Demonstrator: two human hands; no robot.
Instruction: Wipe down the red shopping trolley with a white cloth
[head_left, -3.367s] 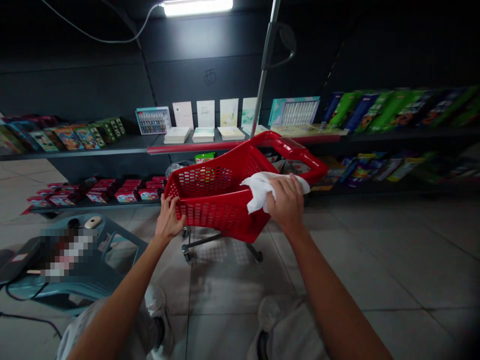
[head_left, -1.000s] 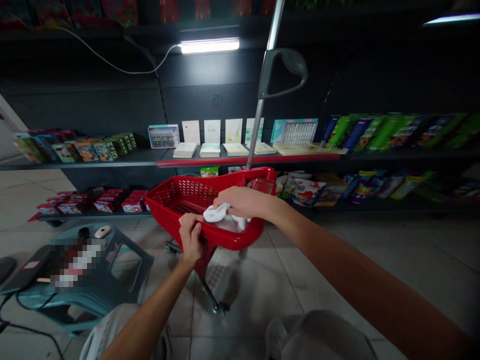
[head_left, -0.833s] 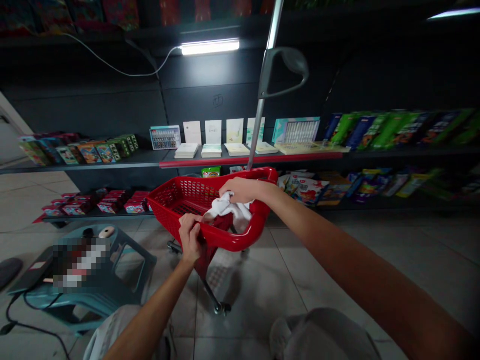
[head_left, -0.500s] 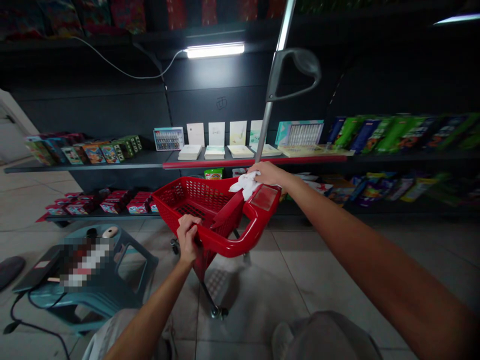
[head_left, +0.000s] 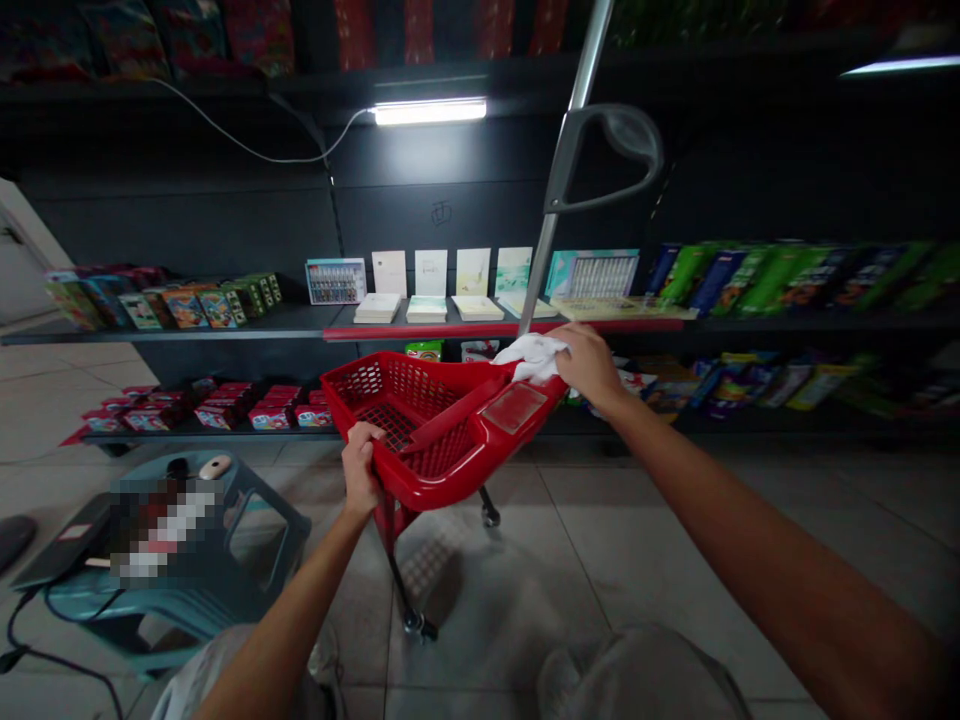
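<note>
A red plastic shopping cart (head_left: 480,455) on thin metal legs with wheels stands in front of me, turned at an angle. My left hand (head_left: 363,466) is closed round the near left edge of its rim. At the cart's right side, my right hand (head_left: 589,365) grips a crumpled white cloth (head_left: 534,356) and presses it against the rim. A metal pole (head_left: 541,250) with a grey loop handle (head_left: 604,160) rises behind the cloth; the cart hides its lower end.
A teal plastic stool (head_left: 262,510) bearing a black device and cables stands at left. Behind the cart, dark shelves (head_left: 285,318) carry books, small boxes and several snack packets (head_left: 772,280). Tiled floor (head_left: 540,560) lies below.
My right hand has slid the cloth to the right along the cart's rim. The cart has turned slightly, and its loop-shaped handle end now faces more toward me. My left hand keeps its hold.
</note>
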